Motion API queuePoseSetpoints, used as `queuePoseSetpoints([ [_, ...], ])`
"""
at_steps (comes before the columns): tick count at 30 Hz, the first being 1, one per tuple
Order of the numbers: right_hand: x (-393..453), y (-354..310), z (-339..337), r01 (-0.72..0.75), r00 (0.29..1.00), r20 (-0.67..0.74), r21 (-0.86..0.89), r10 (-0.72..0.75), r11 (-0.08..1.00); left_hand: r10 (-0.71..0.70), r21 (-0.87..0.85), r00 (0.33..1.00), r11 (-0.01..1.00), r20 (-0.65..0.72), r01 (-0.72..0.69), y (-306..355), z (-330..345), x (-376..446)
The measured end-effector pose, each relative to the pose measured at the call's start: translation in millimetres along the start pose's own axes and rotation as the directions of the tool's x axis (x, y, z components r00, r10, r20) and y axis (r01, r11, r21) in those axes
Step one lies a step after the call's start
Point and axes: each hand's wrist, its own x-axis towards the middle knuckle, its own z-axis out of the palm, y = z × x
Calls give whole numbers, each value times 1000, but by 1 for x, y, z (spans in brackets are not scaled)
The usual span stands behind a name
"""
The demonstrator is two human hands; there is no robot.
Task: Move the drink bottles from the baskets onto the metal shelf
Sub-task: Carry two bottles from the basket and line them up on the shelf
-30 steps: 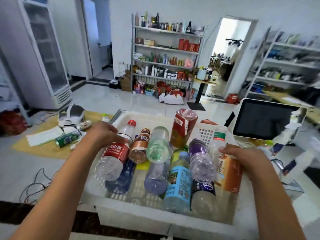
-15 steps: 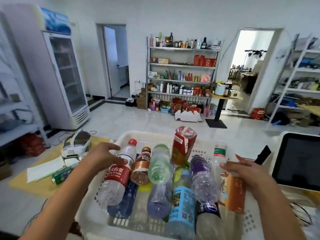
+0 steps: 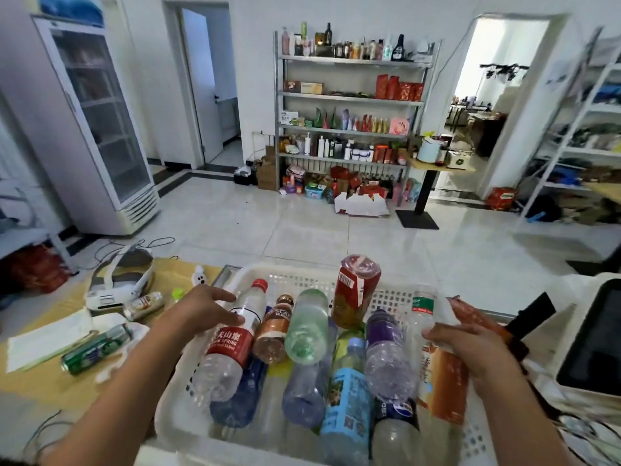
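Left hand [image 3: 205, 309] now spread, fingertips on red-label bottle [image 3: 232, 344]; right hand [image 3: 470, 348] still clamps orange-label bottle [image 3: 440, 378] (basket [image 3: 396, 294] unmoved).

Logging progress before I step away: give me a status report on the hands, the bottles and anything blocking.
Left hand open on red-label water bottle. Right hand shut on orange-label bottle. All bottles still in white basket; metal shelf across open floor.

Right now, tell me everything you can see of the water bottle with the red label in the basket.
The red-label water bottle is clear plastic with a red cap and a red wrap bearing white characters. It lies tilted at the left side of the white basket, cap pointing away, base toward the camera, on top of a blue bottle. A brown-labelled bottle lies against its right side. The left hand rests on its upper part, fingers spread, not closed around it.
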Motion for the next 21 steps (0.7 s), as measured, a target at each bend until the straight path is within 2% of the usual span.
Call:
queuePoseSetpoints([
  [8, 16, 5, 12, 5, 999, -45, -97, -10, 995, -11, -26, 999, 1000, 37, 12, -4, -2, 18],
  [11, 8, 3, 18, 7, 992, -121, -142, -24, 990, 24, -20, 1000, 1000, -4, -24, -8, 3, 13],
  [14, -8, -1, 29, 69, 947, -292, -234, -137, 970, 72, 16, 993, 997, -93, -71, -12, 12, 4],
  [16, -25, -7, 40, 144, 884, -380, -335, -273, 931, 117, 58, 979, 992, -169, -108, -17, 18, -4],
  [19, -66, -24, 65, 289, 833, -366, -352, -415, 890, 225, 117, 938, 973, -262, -201, -21, 26, -15],
  [21, -87, -30, 80, 363, 846, -289, -304, -449, 881, 268, 135, 920, 962, -285, -238, -22, 31, -21],
])
